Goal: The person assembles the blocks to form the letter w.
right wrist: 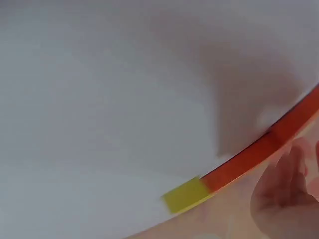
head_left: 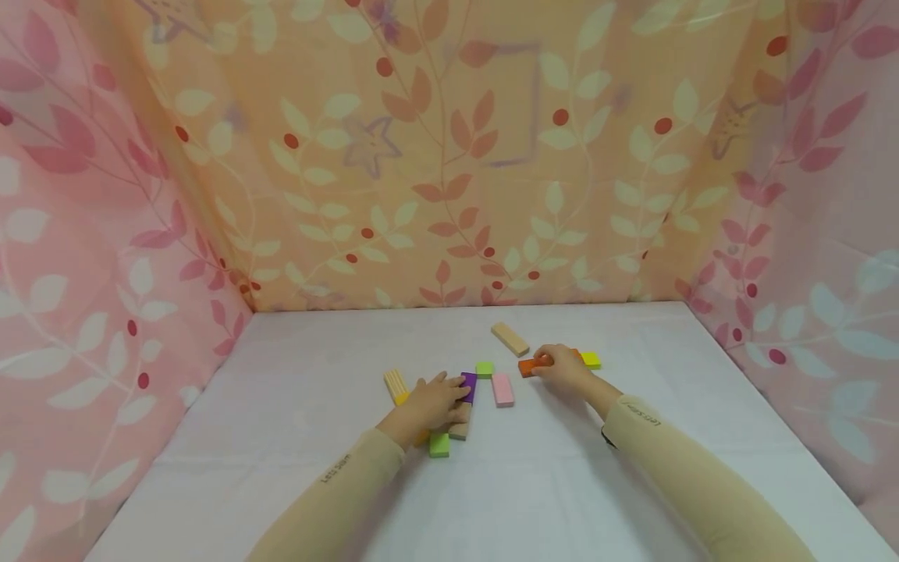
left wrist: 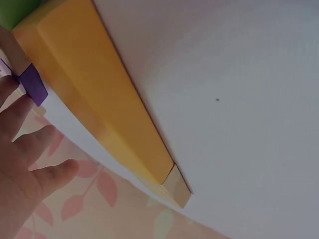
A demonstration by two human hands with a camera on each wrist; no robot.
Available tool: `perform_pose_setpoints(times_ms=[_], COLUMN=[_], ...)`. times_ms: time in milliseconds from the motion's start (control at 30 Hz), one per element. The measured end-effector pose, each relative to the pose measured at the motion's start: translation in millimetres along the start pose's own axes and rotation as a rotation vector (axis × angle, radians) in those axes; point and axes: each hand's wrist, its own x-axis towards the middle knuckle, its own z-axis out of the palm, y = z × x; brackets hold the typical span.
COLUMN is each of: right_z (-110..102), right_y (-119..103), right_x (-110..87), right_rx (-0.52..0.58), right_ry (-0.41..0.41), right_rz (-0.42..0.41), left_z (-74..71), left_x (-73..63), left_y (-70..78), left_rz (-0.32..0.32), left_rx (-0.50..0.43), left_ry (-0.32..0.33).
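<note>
My left hand [head_left: 430, 404] lies with its fingers spread over a purple block [head_left: 468, 379], fingertips on its top. A brown wooden block [head_left: 460, 431] adjoins the purple one, partly under the hand. Beneath the left wrist runs a long yellow-orange block [left wrist: 99, 89], largely hidden in the head view. My right hand [head_left: 565, 368] has its fingers and thumb curled around an orange-red block [head_left: 526, 368]. Another orange-red block [right wrist: 244, 164] continues the line in the right wrist view, with a yellow block [right wrist: 187, 195] at its end.
Between the hands lie a pink block [head_left: 502, 390] and a small green block [head_left: 485, 370]. Farther back rests a plain wooden block [head_left: 509, 339]. Left of the left hand is a grooved cream piece [head_left: 396, 382]; another green block [head_left: 438, 445] sits near its wrist. Patterned cloth walls [head_left: 449, 156] surround the white table [head_left: 295, 351].
</note>
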Motion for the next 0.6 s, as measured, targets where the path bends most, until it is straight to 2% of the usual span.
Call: perform_pose_setpoints(times_ms=[133,233,400,600], right_z=[-6,-6,-4,-5], right_y=[11,17,20,16], right_x=[2.7,5.7,11.1,18.5], right_rx=[-0.239,-0.322,-0.360,-0.368], right_ry=[0.037,0.011,-0.045,-0.079], right_rz=[-0.085,-0.096,-0.119,-0.161], left_z=[-3.0,-2.6,1.4,5.1], left_x=[-1.1,-1.9,-1.3,-1.5], left_y=[1.0,0.5,-2.8,-4.8], left_rz=[0.009,0.018,0.046,0.041], left_rx=[0.004,-0.019,-0.037,-0.037], left_ry=[0.006,0.011,0.034,0.046])
